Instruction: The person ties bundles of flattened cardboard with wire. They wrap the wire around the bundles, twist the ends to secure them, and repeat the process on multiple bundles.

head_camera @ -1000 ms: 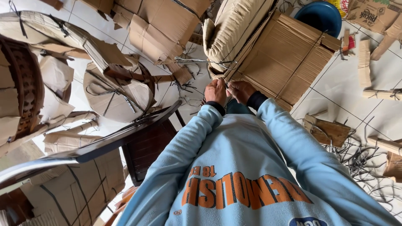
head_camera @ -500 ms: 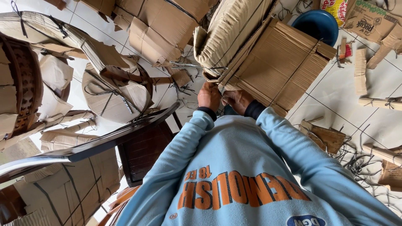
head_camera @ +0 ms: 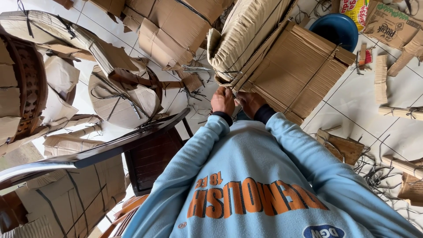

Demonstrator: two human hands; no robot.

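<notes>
Head view: a large cardboard-wrapped bundle (head_camera: 282,57), bound with thin dark string, stands far centre on the tiled floor (head_camera: 352,110). At its near lower edge, the left hand (head_camera: 223,100) and right hand (head_camera: 249,102) meet, fingers pinched together on the string. As I judge it, a pull could tear the cardboard or loosen the string. Far right, a blue bowl (head_camera: 337,28), then a printed brown box (head_camera: 390,22).
</notes>
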